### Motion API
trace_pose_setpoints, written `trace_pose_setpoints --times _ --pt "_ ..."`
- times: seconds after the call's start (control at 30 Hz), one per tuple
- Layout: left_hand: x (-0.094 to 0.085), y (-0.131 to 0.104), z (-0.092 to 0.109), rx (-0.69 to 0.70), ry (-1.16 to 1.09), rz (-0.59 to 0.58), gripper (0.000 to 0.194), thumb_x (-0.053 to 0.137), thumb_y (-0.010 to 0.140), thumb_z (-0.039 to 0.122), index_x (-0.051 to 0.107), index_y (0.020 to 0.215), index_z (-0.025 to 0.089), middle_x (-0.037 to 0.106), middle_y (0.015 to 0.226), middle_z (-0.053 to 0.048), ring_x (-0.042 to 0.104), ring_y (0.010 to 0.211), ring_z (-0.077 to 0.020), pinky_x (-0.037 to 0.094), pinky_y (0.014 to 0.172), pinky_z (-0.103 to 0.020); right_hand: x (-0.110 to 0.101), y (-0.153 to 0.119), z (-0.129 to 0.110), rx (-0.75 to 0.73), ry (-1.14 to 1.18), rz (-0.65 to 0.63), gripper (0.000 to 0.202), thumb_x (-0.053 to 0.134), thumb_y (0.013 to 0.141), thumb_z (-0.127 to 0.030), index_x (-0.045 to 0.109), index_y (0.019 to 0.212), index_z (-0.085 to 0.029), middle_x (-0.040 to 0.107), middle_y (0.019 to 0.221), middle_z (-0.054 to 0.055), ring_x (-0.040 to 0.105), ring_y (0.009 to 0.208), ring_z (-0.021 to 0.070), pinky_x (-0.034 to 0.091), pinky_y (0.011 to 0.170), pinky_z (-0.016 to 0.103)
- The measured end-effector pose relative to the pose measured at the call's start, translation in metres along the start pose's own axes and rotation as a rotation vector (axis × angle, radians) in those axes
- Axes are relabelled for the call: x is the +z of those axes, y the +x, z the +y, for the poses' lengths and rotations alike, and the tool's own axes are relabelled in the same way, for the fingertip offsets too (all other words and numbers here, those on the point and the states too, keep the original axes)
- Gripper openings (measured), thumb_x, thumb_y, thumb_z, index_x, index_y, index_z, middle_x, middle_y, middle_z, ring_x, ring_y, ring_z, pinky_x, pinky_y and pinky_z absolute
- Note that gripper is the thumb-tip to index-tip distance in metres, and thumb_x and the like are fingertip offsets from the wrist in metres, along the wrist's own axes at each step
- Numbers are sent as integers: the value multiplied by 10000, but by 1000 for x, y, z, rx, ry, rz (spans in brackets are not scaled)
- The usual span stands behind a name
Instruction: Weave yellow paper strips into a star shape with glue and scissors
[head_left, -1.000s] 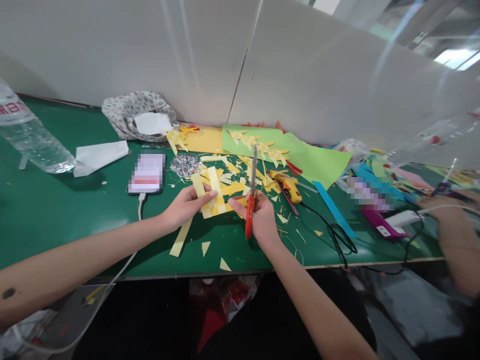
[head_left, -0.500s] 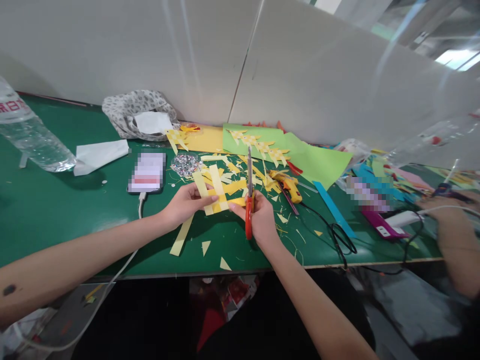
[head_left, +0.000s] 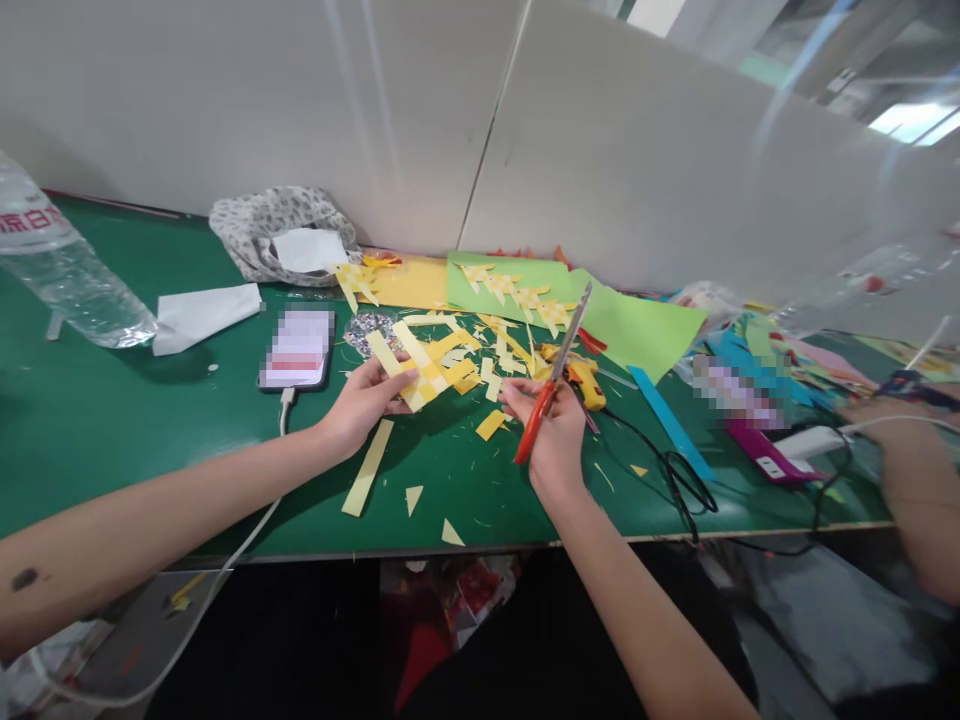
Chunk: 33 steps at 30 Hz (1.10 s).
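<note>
Pinched in my left hand (head_left: 367,402) is a woven paper piece (head_left: 429,378) made of pale and deeper yellow strips. My right hand (head_left: 553,425) is closed around scissors (head_left: 541,405) with red handles, their blades pointing up and away. A short gap lies between the scissors and the woven piece. Below the left hand a pale yellow strip (head_left: 367,468) lies on the green table (head_left: 285,500). A cut yellow scrap (head_left: 491,425) rests between the hands, with more trimmings behind it. Finished woven paper fish (head_left: 517,290) lie on a green sheet (head_left: 637,320).
A phone (head_left: 298,345) on a white cable lies left of the hands, near a water bottle (head_left: 75,280). A yellow glue gun (head_left: 585,382) with a black cord lies at the right, beside a blue strip (head_left: 671,425). Another person's arm (head_left: 915,460) is at the far right.
My right hand and the scissors have moved right, away from the woven piece, and the blades now tilt right. The woven piece has turned in my left hand, and a yellow scrap now lies below.
</note>
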<state>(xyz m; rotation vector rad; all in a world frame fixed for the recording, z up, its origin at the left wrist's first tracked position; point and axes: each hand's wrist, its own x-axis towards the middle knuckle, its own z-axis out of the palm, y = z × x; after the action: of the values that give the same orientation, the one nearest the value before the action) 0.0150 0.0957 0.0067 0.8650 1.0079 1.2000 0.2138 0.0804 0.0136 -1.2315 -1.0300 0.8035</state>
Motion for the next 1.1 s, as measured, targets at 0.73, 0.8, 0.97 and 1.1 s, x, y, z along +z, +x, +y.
trace_pose_setpoints --times 0.73,0.8,0.97,1.1 --pt "-4 2 -2 57 14 -79 212 695 685 303 558 792 182 643 731 14 604 668 -94 501 643 -198 7 -22 -3 -361 -966 -207 366 572 677 -495 469 873 -203 592 784 36 561 663 181 378 527 265" --pt "-3 1 -1 37 10 -91 203 678 701 323 568 790 178 644 727 7 610 668 -97 510 658 -210 6 -20 -2 -383 -1023 -196 371 548 693 -509 470 889 -204 601 807 44 574 687 196 377 535 273" --pt "-3 -1 -2 47 49 -142 194 668 712 334 589 787 174 635 709 8 608 670 -95 517 655 -210 6 -20 0 -429 -1113 -238 376 528 709 -521 466 900 -204 608 885 64 594 790 234 379 561 290" --pt "-3 -1 -3 50 76 -174 172 680 698 310 587 746 174 629 689 16 595 643 -85 514 639 -201 8 -23 1 -458 -1134 -269 392 515 716 -523 460 929 -199 601 923 76 593 833 249 382 575 300"
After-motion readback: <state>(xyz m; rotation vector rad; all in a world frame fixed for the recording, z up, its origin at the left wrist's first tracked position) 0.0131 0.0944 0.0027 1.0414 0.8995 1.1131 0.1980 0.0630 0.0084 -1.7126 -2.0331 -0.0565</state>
